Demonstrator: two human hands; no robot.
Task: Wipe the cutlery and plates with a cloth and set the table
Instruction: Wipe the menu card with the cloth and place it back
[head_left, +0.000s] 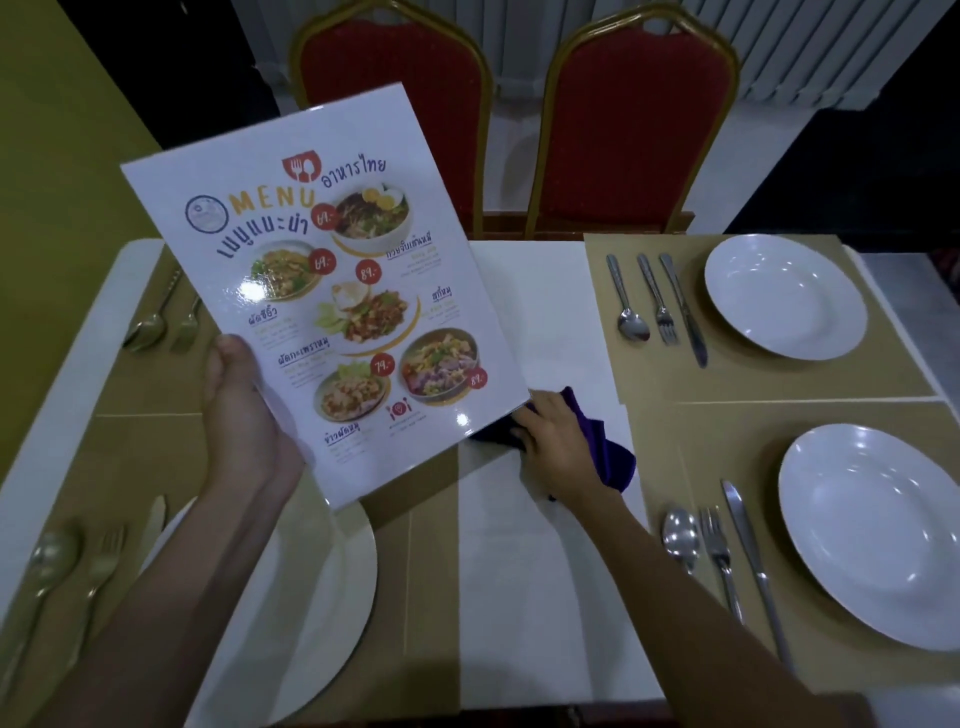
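My left hand (234, 410) grips the left edge of a glossy laminated menu (332, 291), holding it tilted up above the table. My right hand (558, 447) rests on a dark purple cloth (608, 457) at the menu's lower right corner, fingers curled over it. White plates lie on tan placemats: one at far right (784, 296), one at near right (872, 535), one at near left (311, 597) partly hidden by my left forearm. Each right-hand plate has a spoon, fork and knife to its left, far set (660, 306), near set (722, 561).
Cutlery also lies on the left side, far (161, 317) and near (67, 571). Two red chairs with gold frames (634, 119) stand at the far edge of the white table (550, 322). A yellow wall is on the left.
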